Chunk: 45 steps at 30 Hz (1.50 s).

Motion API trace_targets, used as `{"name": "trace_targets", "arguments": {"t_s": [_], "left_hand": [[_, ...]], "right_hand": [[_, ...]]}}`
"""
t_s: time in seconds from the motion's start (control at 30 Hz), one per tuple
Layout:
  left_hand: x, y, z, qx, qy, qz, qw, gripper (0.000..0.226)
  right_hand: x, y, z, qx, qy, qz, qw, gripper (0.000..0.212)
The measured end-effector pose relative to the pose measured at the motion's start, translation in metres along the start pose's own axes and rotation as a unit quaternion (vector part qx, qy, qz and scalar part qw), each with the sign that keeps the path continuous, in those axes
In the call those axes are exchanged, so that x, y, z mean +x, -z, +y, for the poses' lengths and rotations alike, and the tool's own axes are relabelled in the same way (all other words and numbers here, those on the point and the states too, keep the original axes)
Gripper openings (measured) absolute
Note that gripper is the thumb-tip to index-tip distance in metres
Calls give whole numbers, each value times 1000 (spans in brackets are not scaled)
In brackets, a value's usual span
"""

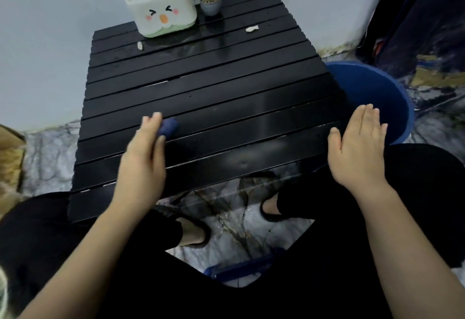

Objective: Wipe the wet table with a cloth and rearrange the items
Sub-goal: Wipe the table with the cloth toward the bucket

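A black slatted table [226, 87] fills the middle of the head view, its surface glossy with wet patches. My left hand [143, 152] hovers over the near left part, blurred, fingers pinching a small dark blue cloth [169, 126]. My right hand [357, 142] is flat with fingers spread, at the table's near right edge, holding nothing. At the far side stand a white tissue box with a cartoon face [161, 4] and a small grey pot with a purple flower [210, 4]. Two small white scraps [252, 29] [140, 45] lie on the far slats.
A blue plastic basin [377, 92] sits on the floor right of the table. A pale wall runs behind. My legs in black trousers and sandalled feet [193, 233] are under the near edge, on a marbled floor covering. A dark curtain [427, 12] hangs at right.
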<state>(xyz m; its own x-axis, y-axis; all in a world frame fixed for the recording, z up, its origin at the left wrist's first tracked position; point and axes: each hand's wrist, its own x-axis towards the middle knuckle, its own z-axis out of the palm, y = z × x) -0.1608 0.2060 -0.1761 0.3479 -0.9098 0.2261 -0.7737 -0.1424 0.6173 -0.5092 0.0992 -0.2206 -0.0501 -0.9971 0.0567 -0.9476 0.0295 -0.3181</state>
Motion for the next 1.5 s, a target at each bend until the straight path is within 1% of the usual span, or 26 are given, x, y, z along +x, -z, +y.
{"name": "trace_targets", "arguments": {"t_s": [0.03,0.1,0.13,0.17,0.2,0.3,0.4,0.47,0.53,0.6,0.63,0.67,0.7,0.73,0.77,0.83,0.9,0.93,1.0,1.07,1.13,1.2,1.27,1.33,1.4,1.5], "left_hand": [[4,7,-19,45,65,23,997,43],[11,11,-44,116,185,30,975,44],[14,7,-48,148,223,26,963,44],[17,1,-47,174,239,25,955,44],[20,-8,-40,197,234,22,952,42],[30,-48,3,232,158,-20,959,41],[42,-100,59,224,69,-66,970,51],[49,-132,94,200,-6,-98,975,56],[55,-153,120,142,-80,-134,978,53],[60,-160,137,42,-124,-191,973,46],[64,-157,141,-24,-119,-216,969,44],[70,-150,141,-93,-93,-224,966,43],[77,-141,137,-147,-56,-209,965,42],[86,-130,130,-175,-23,-173,969,41],[96,-117,118,-178,4,-124,976,40],[115,-88,83,-109,48,-20,993,40],[127,-60,38,2,105,60,993,40],[128,-50,17,44,142,82,986,37],[126,-44,-14,118,210,74,968,34],[122,-57,-22,182,219,48,957,36],[123,-81,-9,199,191,39,960,38],[128,-112,22,191,145,18,971,40],[129,-146,61,185,79,-13,980,41],[130,-175,103,173,-6,-41,984,37],[129,-200,141,160,-98,-73,979,33],[133,-226,184,88,-181,-152,968,27]], "right_hand": [[0,0,-1,-1,0,3,1000,70],[-1,0,-2,-7,-1,7,1000,73],[-2,0,-3,-12,-2,8,1000,76],[-2,0,-4,-15,-1,9,1000,78],[-2,0,-4,-16,-1,8,1000,79],[-1,-1,-5,-22,-5,4,1000,80],[-2,0,-6,-39,-6,11,999,80],[-2,1,-7,-42,-7,8,999,79],[-1,1,-7,-41,-7,4,999,77],[-1,0,-6,-41,-8,5,999,74],[-1,0,-5,-39,-8,5,999,74],[-2,0,-4,-38,-7,4,999,75],[-2,0,-3,-36,-5,2,999,76],[-2,0,-3,-33,-3,1,999,76],[-2,0,-2,-30,-2,-1,1000,76],[-1,0,-2,-23,-1,-2,1000,76],[-1,0,-2,-20,-1,-3,1000,76],[-1,0,-3,-21,-2,-3,1000,76],[-1,0,-3,-20,-3,-2,1000,76],[-1,0,-4,-21,-2,1,1000,76],[-1,-1,-4,-22,-2,1,1000,77],[-1,0,-4,-24,-5,0,1000,77],[-2,0,-4,-27,-7,0,1000,76],[-2,0,-4,-29,-7,0,1000,76],[-2,1,-4,-36,-8,-1,999,77],[-1,1,-4,-43,-11,-5,999,78]]}}
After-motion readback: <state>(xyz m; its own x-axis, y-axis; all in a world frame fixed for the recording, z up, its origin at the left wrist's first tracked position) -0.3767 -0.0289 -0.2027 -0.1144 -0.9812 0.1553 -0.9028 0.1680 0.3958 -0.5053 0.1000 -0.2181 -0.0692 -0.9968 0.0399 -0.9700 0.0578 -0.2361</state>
